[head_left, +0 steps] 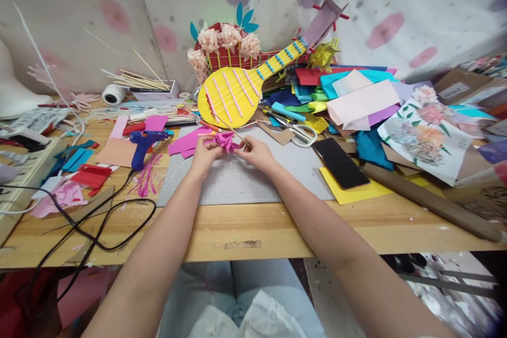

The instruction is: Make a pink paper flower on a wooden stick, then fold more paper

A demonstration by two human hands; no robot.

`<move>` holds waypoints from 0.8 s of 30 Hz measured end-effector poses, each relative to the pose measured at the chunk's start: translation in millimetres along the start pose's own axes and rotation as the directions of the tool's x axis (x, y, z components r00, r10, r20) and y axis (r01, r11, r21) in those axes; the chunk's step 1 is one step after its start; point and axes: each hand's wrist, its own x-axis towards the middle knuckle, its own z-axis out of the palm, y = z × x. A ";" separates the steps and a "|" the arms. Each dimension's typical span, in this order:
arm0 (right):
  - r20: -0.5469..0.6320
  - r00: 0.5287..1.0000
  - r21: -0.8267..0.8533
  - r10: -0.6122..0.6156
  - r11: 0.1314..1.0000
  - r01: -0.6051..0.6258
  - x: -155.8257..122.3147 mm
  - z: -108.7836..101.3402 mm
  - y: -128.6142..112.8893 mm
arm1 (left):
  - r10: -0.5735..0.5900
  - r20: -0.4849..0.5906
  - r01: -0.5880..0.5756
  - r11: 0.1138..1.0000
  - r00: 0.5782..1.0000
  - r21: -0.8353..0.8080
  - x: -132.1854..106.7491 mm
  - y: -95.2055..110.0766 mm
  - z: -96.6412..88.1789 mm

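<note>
Over the grey cutting mat (245, 182), both hands meet on a small magenta paper flower (225, 141). My left hand (205, 155) pinches the flower from the left, fingers closed on it. My right hand (255, 151) is closed on the thin wooden stick (236, 133) that runs into the flower from the right. A blue glue gun (143, 146) lies to the left of my hands, its black cord trailing off the table edge. Pink paper pieces (186, 143) lie just behind my left hand.
A yellow paper guitar (233, 94) leans at the back by a red basket of paper flowers (222, 45). Scissors (298, 132), a black phone (340, 162) on yellow paper, a pile of coloured sheets (356, 97) and a wooden rolling pin (431, 202) lie at the right.
</note>
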 end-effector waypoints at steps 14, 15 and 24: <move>-0.221 0.972 -0.206 -0.085 0.978 0.039 -5.6 12.2 9.8 | -0.296 0.179 0.305 0.952 0.938 -0.028 -12.7 16.7 8.4; -0.218 0.972 -0.218 -0.087 0.975 0.039 -4.9 12.2 10.8 | -0.299 0.185 0.308 0.951 0.936 -0.019 -13.1 17.8 7.6; -0.168 0.975 -0.311 -0.143 0.946 0.085 -6.5 18.9 5.3 | -0.274 0.145 0.279 0.960 0.951 -0.016 -28.5 10.9 6.9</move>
